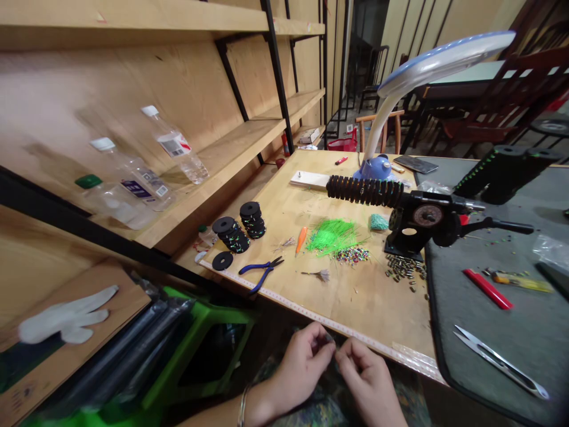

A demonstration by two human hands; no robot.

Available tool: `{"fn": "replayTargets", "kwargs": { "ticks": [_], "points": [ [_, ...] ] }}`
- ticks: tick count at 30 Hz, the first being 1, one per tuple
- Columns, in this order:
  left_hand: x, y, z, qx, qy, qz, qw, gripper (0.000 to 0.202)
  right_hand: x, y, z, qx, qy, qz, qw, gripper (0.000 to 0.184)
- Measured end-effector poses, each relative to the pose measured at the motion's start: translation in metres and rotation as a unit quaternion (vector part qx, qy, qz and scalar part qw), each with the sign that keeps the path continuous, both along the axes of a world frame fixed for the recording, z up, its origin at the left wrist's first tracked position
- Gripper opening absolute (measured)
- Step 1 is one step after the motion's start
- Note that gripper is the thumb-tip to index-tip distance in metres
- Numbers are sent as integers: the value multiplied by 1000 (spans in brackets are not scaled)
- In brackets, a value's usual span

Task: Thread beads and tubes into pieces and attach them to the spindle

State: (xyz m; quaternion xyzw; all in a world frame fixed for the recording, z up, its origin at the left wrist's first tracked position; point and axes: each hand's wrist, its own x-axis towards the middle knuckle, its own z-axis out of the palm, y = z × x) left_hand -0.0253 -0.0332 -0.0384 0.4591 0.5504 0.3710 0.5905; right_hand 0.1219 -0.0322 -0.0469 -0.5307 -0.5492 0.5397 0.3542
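Note:
My left hand (301, 363) and my right hand (368, 372) are held together below the front edge of the wooden board (355, 296), fingertips pinched toward each other. Between the fingertips is something tiny that I cannot make out. On the board lie a heap of green strands (331, 235), a small pile of coloured beads (352, 255), blue pliers (262, 270), stacks of black discs (240, 228) and a small tuft (320, 274). A black vise-like tool (418, 222) with a ribbed black roll (364, 191) stands at the board's right edge.
Plastic bottles (133, 178) lie on the wooden shelf at left. A white glove (66, 320) rests on a lower board above a green stool (200, 344). A desk lamp (400, 89) stands at the back. Thread snips (498, 359) and a red tool (486, 289) lie on the grey mat (511, 314).

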Motion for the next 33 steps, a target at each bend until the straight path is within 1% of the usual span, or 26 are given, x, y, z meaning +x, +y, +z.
{"fn": "replayTargets", "kwargs": {
  "ticks": [4,9,13,20,26,30,33],
  "points": [
    [1,4,6,-38,-21,-4,999,31,0,1,-1,4,6,-9,1000,29],
    [2,6,15,-71,-70,-21,995,39,3,4,-5,21,5,-63,998,33],
    [2,6,14,-98,-101,-19,990,41,3,5,-5,23,4,-64,998,35],
    [3,6,11,-73,-86,-29,993,42,-2,6,-7,19,2,-69,997,36],
    [3,6,14,-86,-96,-31,991,43,-5,6,-10,11,25,-82,996,35],
    [4,7,15,-109,-124,-16,986,41,-5,5,-11,-5,58,-81,995,36],
    [6,8,12,-118,-137,15,984,40,-4,3,-14,-9,64,-84,994,38]
  ]
}}
